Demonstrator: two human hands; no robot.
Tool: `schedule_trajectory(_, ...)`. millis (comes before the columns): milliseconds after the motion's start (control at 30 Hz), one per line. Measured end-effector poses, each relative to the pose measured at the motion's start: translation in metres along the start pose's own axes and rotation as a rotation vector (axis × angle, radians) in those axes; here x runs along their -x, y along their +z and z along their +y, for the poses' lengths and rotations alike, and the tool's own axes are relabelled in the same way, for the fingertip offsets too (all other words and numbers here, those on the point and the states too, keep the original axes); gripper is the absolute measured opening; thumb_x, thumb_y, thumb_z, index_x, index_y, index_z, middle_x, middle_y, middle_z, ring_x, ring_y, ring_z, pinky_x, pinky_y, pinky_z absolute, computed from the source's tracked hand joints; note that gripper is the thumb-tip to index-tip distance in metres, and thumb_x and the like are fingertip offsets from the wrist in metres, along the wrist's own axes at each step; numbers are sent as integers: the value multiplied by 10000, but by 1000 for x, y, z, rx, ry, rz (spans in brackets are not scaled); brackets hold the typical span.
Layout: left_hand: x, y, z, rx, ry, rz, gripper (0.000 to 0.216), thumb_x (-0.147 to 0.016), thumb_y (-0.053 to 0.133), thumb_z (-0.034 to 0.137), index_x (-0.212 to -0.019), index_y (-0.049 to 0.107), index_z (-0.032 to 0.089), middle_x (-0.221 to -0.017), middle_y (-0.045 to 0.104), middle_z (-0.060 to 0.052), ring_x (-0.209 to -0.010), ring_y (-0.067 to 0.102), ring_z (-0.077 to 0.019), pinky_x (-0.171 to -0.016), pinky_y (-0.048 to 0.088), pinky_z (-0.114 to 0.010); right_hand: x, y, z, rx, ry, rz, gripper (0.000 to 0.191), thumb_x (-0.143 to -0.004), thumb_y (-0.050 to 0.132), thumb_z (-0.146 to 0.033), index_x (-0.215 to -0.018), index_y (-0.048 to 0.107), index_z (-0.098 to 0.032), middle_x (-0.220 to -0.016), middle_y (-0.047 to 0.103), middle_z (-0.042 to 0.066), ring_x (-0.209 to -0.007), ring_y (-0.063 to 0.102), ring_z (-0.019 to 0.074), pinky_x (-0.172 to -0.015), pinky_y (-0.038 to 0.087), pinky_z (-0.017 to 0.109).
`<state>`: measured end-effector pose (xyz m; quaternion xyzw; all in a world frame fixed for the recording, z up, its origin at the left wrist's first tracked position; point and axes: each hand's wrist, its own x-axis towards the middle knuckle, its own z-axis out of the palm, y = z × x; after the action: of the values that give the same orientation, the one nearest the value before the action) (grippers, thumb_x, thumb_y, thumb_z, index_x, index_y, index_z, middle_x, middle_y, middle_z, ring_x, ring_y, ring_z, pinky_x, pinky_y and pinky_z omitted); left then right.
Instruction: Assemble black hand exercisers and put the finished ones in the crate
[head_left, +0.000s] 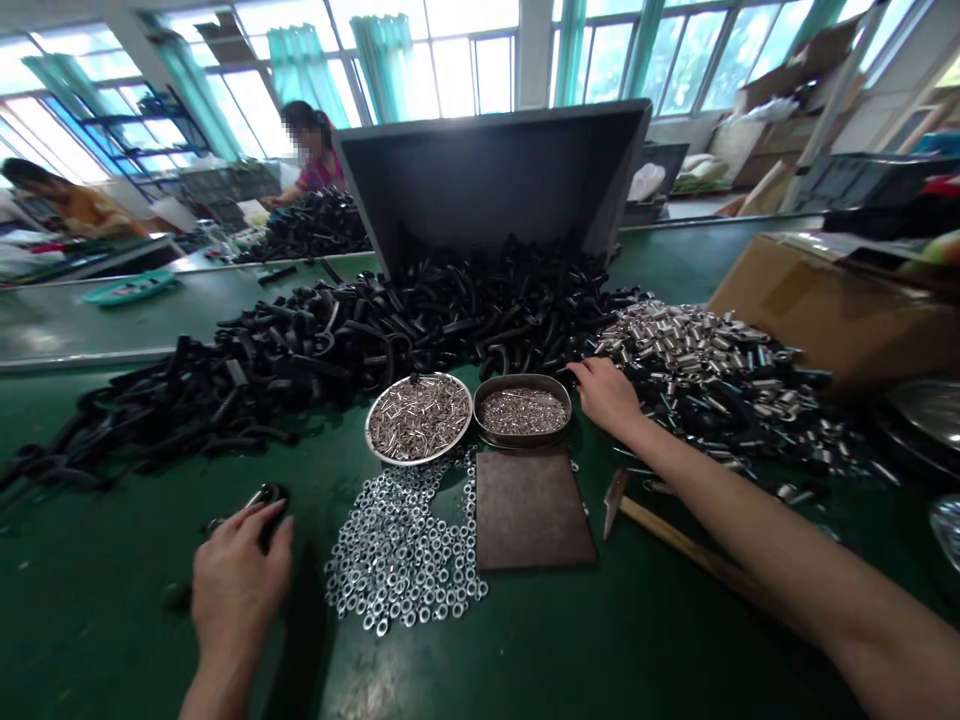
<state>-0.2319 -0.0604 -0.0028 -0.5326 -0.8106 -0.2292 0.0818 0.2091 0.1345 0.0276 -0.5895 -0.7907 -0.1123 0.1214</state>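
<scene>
My left hand (238, 580) rests low on the green table, fingers curled over a black curved part with a metal end (264, 497). My right hand (606, 394) reaches forward to the edge of the black parts heap (390, 320), beside the pile of silver sleeves (697, 350); its fingers point down into the pile and what they hold is hidden. Between the hands lie a round dish of metal pins (418, 417), a darker round tin of small silver pieces (523, 410), a spread of silver washers (405, 550) and a brown square plate (531, 508).
A hammer (660, 525) lies under my right forearm. A tipped dark bin (495, 180) spills the black parts. A cardboard box (832, 310) stands at the right. Two other people sit at the far left tables.
</scene>
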Motion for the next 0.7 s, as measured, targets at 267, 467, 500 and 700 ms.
schedule_trajectory(267,26,10,116,295,285,-160,239,-859,477,317,-975,653,205,-1135,606,-96,-1065,532,-238,-948,427,-404,-43,-4,14,-35,-64,-10,237,-909,417,-191,-986,637,-151,-904,650,114,-967,522,258,-815,381,391)
schedule_trajectory(467,40,4,181,628,397,-365,339,-846,534,331,-1163,584,222,-1285,537,-92,-1220,453,-243,-1039,358,-433,5,-76,3,-330,-184,-95,262,-880,517,-264,-1115,610,-196,-1034,673,46,-940,599,197,-834,439,329)
schedule_trajectory(500,43,-1,192,689,420,-435,445,-827,564,349,-1252,523,222,-1354,482,-97,-1269,406,-253,-1065,327,-441,22,-89,-8,-502,-272,-205,244,-872,523,-245,-1090,624,-201,-1034,677,28,-941,609,179,-850,442,313)
schedule_trajectory(700,77,-21,228,1064,512,-1120,515,-787,608,275,-1289,507,214,-1053,666,-42,-917,620,-206,-817,493,-299,114,-119,-47,-990,-444,-621,205,-881,522,-258,-1053,632,-249,-948,680,-14,-882,630,137,-788,481,245)
